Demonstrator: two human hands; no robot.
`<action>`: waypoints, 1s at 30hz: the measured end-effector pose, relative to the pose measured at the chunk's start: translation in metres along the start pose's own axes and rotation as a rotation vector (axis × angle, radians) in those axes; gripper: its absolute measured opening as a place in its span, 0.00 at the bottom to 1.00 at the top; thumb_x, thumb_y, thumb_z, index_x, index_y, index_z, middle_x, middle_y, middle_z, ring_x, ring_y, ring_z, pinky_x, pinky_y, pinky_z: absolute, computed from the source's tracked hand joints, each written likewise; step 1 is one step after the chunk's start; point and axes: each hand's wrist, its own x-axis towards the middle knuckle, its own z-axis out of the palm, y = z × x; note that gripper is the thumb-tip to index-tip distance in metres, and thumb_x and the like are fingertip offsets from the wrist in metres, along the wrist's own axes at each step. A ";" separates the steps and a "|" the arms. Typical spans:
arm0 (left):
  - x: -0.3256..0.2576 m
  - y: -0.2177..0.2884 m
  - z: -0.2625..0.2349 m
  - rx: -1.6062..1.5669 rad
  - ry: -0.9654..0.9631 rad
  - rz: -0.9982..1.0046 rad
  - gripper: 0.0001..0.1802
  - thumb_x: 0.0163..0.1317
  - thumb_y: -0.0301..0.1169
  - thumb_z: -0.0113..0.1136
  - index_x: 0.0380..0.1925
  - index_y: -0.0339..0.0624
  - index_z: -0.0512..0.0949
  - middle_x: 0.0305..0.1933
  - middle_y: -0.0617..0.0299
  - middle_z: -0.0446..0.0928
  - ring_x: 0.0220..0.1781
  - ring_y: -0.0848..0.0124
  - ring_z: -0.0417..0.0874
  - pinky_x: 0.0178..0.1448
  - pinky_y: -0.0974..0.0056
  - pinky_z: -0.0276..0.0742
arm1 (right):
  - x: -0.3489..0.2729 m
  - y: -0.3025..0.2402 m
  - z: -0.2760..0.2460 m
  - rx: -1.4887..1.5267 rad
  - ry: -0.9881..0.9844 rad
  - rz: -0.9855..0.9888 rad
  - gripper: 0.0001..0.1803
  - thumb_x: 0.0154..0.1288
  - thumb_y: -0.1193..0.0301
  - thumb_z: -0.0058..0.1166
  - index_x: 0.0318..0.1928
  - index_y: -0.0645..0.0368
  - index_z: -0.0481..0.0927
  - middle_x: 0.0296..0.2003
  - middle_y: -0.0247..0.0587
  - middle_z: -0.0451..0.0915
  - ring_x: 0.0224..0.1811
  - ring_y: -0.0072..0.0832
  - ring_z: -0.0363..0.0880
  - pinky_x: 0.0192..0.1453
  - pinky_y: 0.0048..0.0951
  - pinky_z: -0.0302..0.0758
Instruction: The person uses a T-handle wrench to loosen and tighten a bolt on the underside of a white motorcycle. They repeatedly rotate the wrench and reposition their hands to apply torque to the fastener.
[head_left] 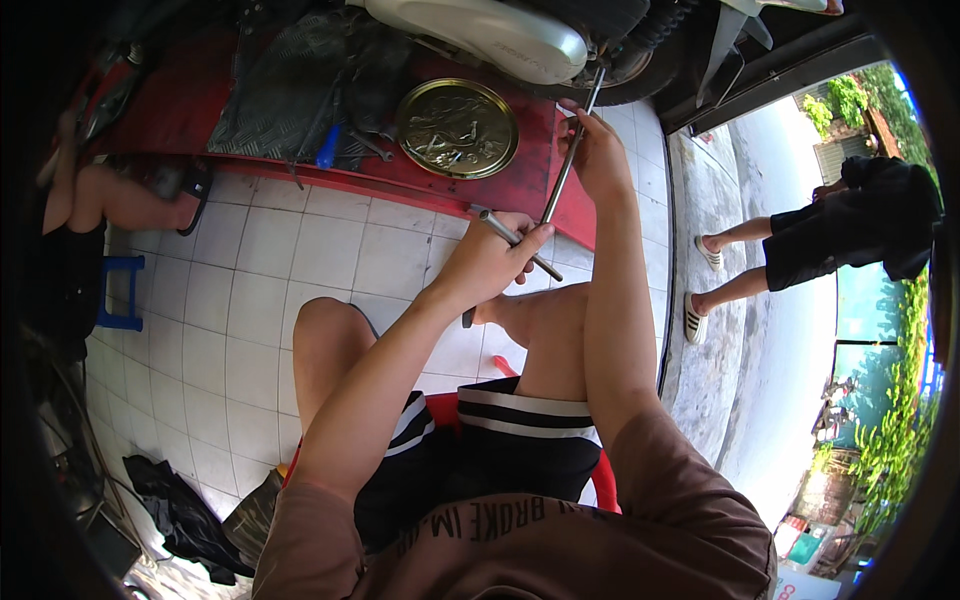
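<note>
A long metal T-handle wrench (pixel 563 183) slants up from my hands, its far end at the underside of a motorbike (pixel 500 35). Around its crossbar my left hand (pixel 482 262) is closed, the bar sticking out on both sides of the fingers. My right hand (pixel 603 165) is closed on the shaft farther up, nearer the motorbike. What the tip of the wrench meets is too small to make out. Just left of my hands, a round gold metal tray (pixel 405 140) with small parts in it rests on the red bench (pixel 440 190).
A blue-handled tool (pixel 328 147) and a spanner (pixel 375 148) lie by a dark ribbed mat (pixel 300 90). Someone's bare leg (pixel 135 200) shows at left beside a blue stool (pixel 123 293). Outside at right stands a person in black (pixel 850 225). Black cloth (pixel 180 510) lies lower left.
</note>
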 end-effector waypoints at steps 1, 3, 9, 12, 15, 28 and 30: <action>0.002 -0.001 0.001 -0.009 0.000 -0.002 0.20 0.71 0.40 0.56 0.29 0.32 0.77 0.20 0.62 0.75 0.20 0.78 0.76 0.23 0.70 0.73 | -0.001 -0.001 0.001 -0.052 0.004 0.001 0.17 0.76 0.69 0.40 0.56 0.67 0.74 0.27 0.37 0.77 0.28 0.24 0.74 0.34 0.25 0.72; 0.006 -0.001 0.002 -0.029 -0.001 -0.007 0.20 0.71 0.41 0.57 0.28 0.32 0.77 0.19 0.62 0.75 0.19 0.79 0.76 0.23 0.70 0.72 | 0.000 -0.003 0.002 -0.104 0.006 -0.001 0.18 0.76 0.69 0.39 0.58 0.67 0.73 0.27 0.36 0.76 0.29 0.24 0.73 0.34 0.25 0.71; 0.016 0.006 0.011 -0.028 0.036 -0.003 0.22 0.70 0.44 0.58 0.28 0.33 0.77 0.18 0.63 0.76 0.19 0.78 0.76 0.22 0.70 0.70 | 0.014 0.000 0.001 -0.114 0.040 -0.014 0.18 0.77 0.68 0.39 0.58 0.67 0.74 0.27 0.36 0.76 0.26 0.22 0.73 0.30 0.23 0.70; 0.020 0.002 0.014 0.011 0.058 0.027 0.22 0.70 0.44 0.58 0.29 0.33 0.78 0.19 0.62 0.76 0.18 0.77 0.77 0.23 0.70 0.70 | 0.019 0.001 0.001 -0.115 0.053 -0.030 0.18 0.77 0.68 0.39 0.57 0.67 0.74 0.27 0.36 0.76 0.25 0.22 0.72 0.29 0.23 0.70; 0.021 0.003 0.013 0.073 0.038 0.051 0.21 0.71 0.43 0.57 0.31 0.32 0.79 0.21 0.61 0.78 0.20 0.76 0.79 0.24 0.69 0.72 | 0.022 0.002 -0.002 -0.110 0.034 -0.042 0.18 0.77 0.68 0.39 0.57 0.67 0.74 0.27 0.36 0.76 0.24 0.22 0.72 0.28 0.23 0.70; 0.020 0.008 0.005 -0.211 0.006 0.081 0.19 0.73 0.41 0.52 0.41 0.30 0.77 0.27 0.56 0.81 0.26 0.71 0.85 0.29 0.69 0.78 | 0.025 -0.007 -0.003 -0.164 0.020 -0.056 0.19 0.77 0.65 0.42 0.58 0.65 0.73 0.27 0.33 0.76 0.23 0.20 0.72 0.28 0.22 0.70; 0.020 0.007 0.004 -0.260 -0.017 0.064 0.19 0.73 0.41 0.52 0.41 0.31 0.77 0.28 0.55 0.82 0.27 0.70 0.85 0.28 0.69 0.78 | 0.024 -0.009 -0.003 -0.176 -0.004 -0.058 0.20 0.77 0.65 0.42 0.60 0.65 0.73 0.28 0.32 0.77 0.25 0.20 0.72 0.30 0.21 0.70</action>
